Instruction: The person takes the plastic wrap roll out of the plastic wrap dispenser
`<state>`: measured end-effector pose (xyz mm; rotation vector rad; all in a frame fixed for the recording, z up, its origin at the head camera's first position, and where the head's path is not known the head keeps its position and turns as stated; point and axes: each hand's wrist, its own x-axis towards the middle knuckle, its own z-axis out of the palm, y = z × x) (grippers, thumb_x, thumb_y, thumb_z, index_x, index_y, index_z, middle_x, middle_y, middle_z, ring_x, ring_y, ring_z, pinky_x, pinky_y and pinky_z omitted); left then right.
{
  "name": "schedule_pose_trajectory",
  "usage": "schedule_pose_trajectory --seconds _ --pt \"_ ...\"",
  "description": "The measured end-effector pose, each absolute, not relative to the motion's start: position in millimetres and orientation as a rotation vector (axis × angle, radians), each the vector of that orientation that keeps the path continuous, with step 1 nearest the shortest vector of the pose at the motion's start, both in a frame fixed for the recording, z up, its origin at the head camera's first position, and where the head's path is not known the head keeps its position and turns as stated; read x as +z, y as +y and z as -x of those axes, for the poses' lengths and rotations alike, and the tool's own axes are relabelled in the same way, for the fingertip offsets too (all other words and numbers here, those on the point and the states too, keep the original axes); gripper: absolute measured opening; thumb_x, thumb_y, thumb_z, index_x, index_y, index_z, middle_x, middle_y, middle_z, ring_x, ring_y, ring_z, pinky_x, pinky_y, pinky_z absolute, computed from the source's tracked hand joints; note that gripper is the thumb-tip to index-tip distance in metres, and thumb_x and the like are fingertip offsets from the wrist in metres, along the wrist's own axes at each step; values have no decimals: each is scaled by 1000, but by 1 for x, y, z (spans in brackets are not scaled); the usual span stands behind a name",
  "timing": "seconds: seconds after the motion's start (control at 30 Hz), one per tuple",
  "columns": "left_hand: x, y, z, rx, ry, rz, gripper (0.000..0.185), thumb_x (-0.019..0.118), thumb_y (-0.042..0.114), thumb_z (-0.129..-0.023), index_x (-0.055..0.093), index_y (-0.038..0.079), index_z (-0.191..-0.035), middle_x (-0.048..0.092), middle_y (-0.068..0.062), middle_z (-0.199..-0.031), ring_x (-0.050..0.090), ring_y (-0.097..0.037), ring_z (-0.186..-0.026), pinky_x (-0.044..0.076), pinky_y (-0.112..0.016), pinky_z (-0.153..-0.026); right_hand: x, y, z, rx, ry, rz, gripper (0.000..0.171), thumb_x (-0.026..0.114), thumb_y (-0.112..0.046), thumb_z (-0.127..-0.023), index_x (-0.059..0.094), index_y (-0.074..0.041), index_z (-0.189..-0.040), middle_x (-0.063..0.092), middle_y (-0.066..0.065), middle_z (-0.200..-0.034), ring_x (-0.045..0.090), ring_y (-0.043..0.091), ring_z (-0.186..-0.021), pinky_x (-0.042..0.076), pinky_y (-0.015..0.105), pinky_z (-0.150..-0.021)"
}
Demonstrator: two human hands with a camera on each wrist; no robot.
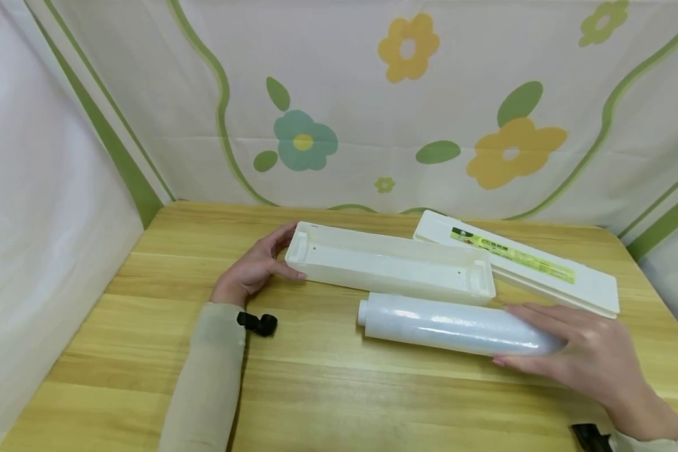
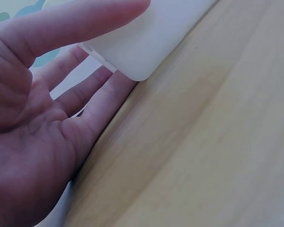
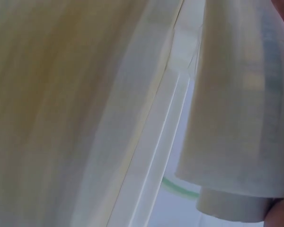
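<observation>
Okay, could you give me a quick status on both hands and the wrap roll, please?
Left hand grips end of open white tray. Right hand grips cling-film roll, lying on table beside tray. Lid behind, nothing blocking.

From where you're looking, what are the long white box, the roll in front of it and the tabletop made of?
The long white box looks like moulded plastic: cream, smooth, matte, with rounded corners. The roll appears to be thin clear plastic film wound on a white core; its glossy highlights suggest so. The table shows pale wood grain in planks, though it could be laminate.
</observation>
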<state>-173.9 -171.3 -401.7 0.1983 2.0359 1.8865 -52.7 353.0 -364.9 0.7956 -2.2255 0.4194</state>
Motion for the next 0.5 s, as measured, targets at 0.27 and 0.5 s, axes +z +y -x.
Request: schedule_pose_trajectory --seconds 0.27,0.5 --pt "-400 -173 173 1874 2035 -197 115 87 -17 -73 35 20 -169 46 -9 -161 43 -29 -142 57 -23 -96 -369 369 46 536 -2269 -747 78 85 -89 -56 90 -24 -99 84 -3 -96 50 -29 -122 39 -4 -87" --pt "-401 -172 173 1885 2024 -197 113 87 -17 -74 37 21 -168 46 -9 -160 42 -29 -143 59 -25 -95 -370 393 47 541 -2378 -698 80 93 -84 -43 90 -27 -99 69 -33 -112 48 -36 -112 43 5 -65"
